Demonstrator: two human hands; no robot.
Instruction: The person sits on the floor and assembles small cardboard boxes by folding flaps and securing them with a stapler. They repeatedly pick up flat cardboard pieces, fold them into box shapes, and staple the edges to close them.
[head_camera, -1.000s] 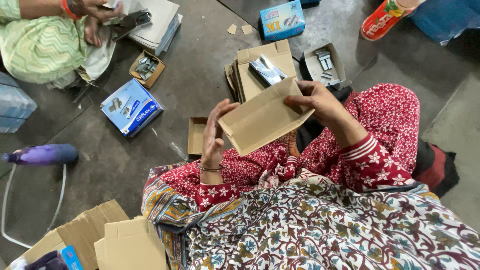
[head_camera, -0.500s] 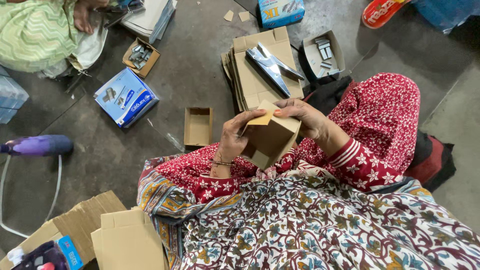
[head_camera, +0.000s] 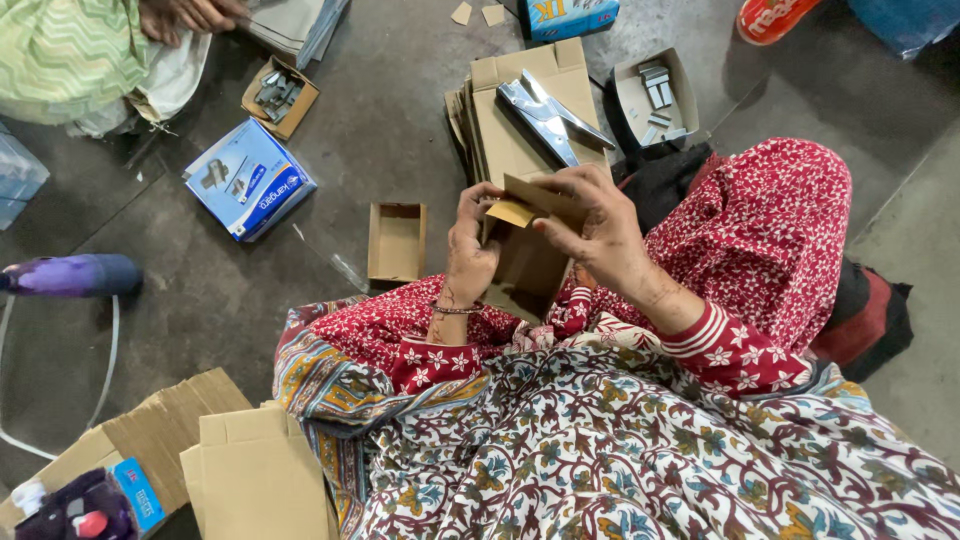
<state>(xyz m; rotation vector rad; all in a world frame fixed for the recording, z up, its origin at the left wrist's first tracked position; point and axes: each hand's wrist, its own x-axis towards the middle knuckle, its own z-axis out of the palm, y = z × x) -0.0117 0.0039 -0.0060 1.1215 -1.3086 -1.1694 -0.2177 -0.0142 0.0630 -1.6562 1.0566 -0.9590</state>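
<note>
I sit on the floor and hold a small brown cardboard box blank (head_camera: 528, 262) over my lap with both hands. My left hand (head_camera: 468, 248) grips its left side with the thumb on a folded flap. My right hand (head_camera: 592, 232) grips its top right edge, fingers curled over the card. Just beyond my hands lies a stack of flat cardboard blanks (head_camera: 510, 140) with a metal stapler (head_camera: 545, 115) on top. A folded open-top small box (head_camera: 397, 242) sits on the floor to the left.
A blue printed box (head_camera: 248, 178) and a small box of metal parts (head_camera: 280, 95) lie at the left; another person's hands (head_camera: 190, 14) work at the top left. A tray of staples (head_camera: 655, 95) sits at the top right. Cardboard sheets (head_camera: 250, 470) lie at the lower left.
The flat cardboard sheet I held up has been folded into a box shape and brought down closer to my lap. The view has shifted slightly downward.
</note>
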